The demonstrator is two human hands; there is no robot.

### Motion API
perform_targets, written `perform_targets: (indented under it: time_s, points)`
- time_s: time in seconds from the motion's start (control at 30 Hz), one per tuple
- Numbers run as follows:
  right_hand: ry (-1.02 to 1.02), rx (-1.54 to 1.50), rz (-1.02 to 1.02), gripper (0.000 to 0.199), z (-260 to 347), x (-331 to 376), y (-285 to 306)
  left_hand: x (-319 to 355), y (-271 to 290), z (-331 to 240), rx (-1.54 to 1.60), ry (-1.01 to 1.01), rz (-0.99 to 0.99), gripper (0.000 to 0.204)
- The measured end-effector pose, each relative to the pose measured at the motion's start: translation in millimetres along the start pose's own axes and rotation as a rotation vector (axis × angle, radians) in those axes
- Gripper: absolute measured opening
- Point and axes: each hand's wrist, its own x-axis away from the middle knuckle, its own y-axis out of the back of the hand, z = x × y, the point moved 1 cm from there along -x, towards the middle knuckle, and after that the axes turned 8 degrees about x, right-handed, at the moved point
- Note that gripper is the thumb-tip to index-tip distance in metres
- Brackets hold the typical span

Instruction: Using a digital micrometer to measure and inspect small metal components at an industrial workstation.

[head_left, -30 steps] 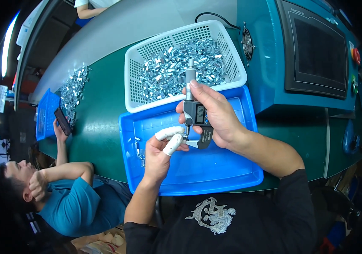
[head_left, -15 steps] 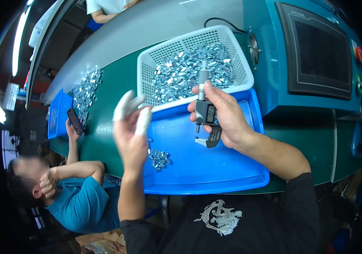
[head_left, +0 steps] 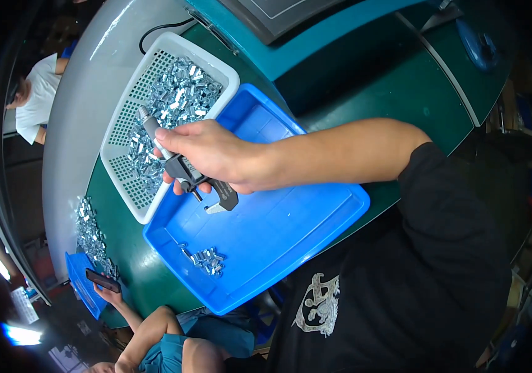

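Note:
My right hand (head_left: 207, 149) is closed around a digital micrometer (head_left: 177, 168), with my thumb along its grey barrel. The tool lies tilted over the near edge of the white basket and the blue tray (head_left: 272, 242). Between its measuring faces I see an open gap, with no part in it. Small shiny metal pieces (head_left: 208, 261) lie in a loose cluster in the tray's lower left corner. Many more such pieces (head_left: 182, 93) fill the white perforated basket (head_left: 123, 177). My left hand is out of view.
A teal machine (head_left: 259, 50) stands on the green table (head_left: 371, 93) at the far side. At left lie another pile of metal pieces (head_left: 90, 233) and a blue basket (head_left: 79, 273). A person nearby holds a phone (head_left: 103, 281); another person in white (head_left: 39, 99) sits farther off.
The view has swung round, so tray and basket appear turned and further left. My left hand has gone out of view. My right hand still holds the micrometer.

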Motion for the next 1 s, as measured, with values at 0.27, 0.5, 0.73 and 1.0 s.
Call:
perform_targets:
  time_s: [0.27,0.5,0.73,1.0]
  points:
    - [-0.011,0.030,-0.017,0.035,-2,2,-4,161,-99,-14,0.015,-0.189,0.016,0.034]
    - [-0.011,0.010,0.017,0.036,0,3,-5,163,-244,22,-0.049,-0.362,0.024,0.029]
    - [-0.016,0.018,0.023,0.035,-1,2,-3,110,-317,117,-0.102,-0.540,0.032,0.024]
    - [-0.026,0.012,0.020,0.035,-3,2,0,76,-425,215,-0.183,-0.708,0.020,0.022]
